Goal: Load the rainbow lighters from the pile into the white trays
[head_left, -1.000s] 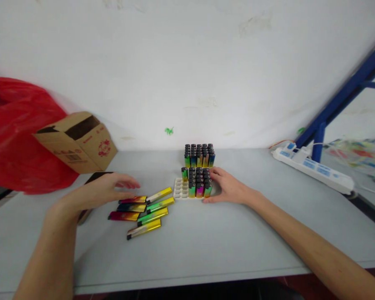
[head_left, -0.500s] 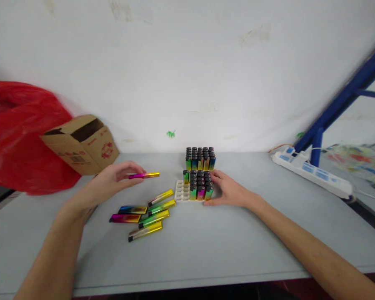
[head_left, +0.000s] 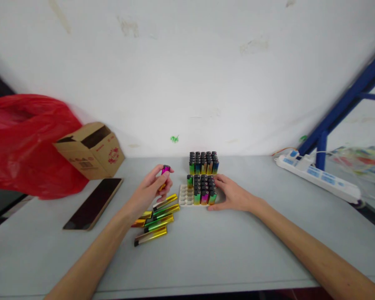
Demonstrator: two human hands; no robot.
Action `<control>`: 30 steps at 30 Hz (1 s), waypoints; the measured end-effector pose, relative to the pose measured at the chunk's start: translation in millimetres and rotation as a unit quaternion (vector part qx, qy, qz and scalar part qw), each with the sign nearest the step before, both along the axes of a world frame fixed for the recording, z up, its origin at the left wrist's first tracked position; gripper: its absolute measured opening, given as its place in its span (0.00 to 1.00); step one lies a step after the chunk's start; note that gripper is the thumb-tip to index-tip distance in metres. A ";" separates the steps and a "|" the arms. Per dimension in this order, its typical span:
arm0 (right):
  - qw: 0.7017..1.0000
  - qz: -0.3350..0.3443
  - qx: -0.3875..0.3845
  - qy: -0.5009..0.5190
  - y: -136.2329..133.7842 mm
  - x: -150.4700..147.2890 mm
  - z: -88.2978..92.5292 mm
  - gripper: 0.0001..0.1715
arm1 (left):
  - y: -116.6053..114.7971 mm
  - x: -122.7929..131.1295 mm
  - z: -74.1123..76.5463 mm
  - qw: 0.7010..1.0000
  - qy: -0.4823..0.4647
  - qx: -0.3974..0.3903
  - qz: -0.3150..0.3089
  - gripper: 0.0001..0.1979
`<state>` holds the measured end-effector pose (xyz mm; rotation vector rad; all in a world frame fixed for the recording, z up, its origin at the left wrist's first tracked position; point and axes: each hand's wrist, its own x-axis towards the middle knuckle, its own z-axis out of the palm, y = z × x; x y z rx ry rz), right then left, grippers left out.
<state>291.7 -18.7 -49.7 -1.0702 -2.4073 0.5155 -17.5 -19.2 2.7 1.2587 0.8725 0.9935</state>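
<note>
Between thumb and fingers, my left hand (head_left: 153, 183) grips a purple and gold lighter (head_left: 165, 169), now tilted upright with its black top up. Just to the right is a white tray (head_left: 183, 202) with round-edged slots, its left columns mostly bare. Several lighters (head_left: 205, 195) stand upright in its right part, and one green lighter (head_left: 190, 181) stands in the back left. My right hand (head_left: 231, 193) curves around the tray's right side, fingers against the lighters there. Under and beside my left wrist lie several loose lighters (head_left: 159, 223), some partly hidden by the forearm.
Behind the tray stands a block of upright lighters (head_left: 203, 163). On the left are a dark phone (head_left: 92, 204), an open cardboard box (head_left: 93, 152) and a red plastic bag (head_left: 34, 146). A white power strip (head_left: 318, 175) lies at the right, near a blue frame (head_left: 340, 104).
My left hand has moved right toward the tray, turning the purple lighter from lying flat to upright. The phone has come into view. My right hand stays at the tray.
</note>
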 end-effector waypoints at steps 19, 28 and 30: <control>1.000 0.000 0.009 -0.005 0.6 1.4 -3.1 0.48 | -2.3 10.2 -10.5 0.992 -0.008 -0.124 0.001 0.17; 1.000 -0.002 0.007 -0.005 -0.1 1.2 -1.2 0.49 | -1.2 9.2 -4.9 0.991 -0.046 -0.129 0.001 0.20; 1.000 0.001 0.006 -0.003 -0.3 1.1 -0.4 0.49 | -0.9 10.2 -7.0 0.992 -0.046 -0.115 -0.005 0.19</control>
